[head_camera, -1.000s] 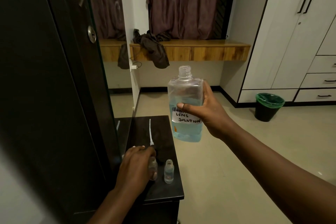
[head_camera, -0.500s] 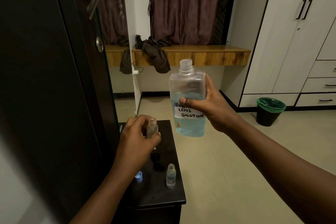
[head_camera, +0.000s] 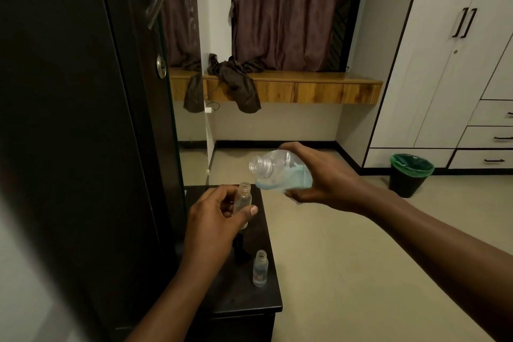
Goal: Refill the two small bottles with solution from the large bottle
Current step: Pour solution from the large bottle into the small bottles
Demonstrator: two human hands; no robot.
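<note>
My right hand (head_camera: 330,175) grips the large clear bottle (head_camera: 280,171), which holds pale blue solution. The bottle is tipped nearly sideways, its open neck pointing left, just above and right of a small bottle's mouth. My left hand (head_camera: 213,219) holds that small clear bottle (head_camera: 244,198) upright above the dark table (head_camera: 249,302); its neck is uncapped. No liquid shows leaving the large bottle. A second small open bottle (head_camera: 260,268) stands upright on the table near its right edge.
A tall dark wardrobe door (head_camera: 83,119) with a handle and a mirror edge fills the left. Beyond lie a wooden shelf (head_camera: 305,89) with dark cloth, curtains, white cupboards (head_camera: 458,64) and a bin (head_camera: 410,175) with a green liner on the beige floor.
My right hand has tipped the large bottle from upright to nearly sideways and lowered it toward the small bottle. My left hand has kept the small bottle raised off the table.
</note>
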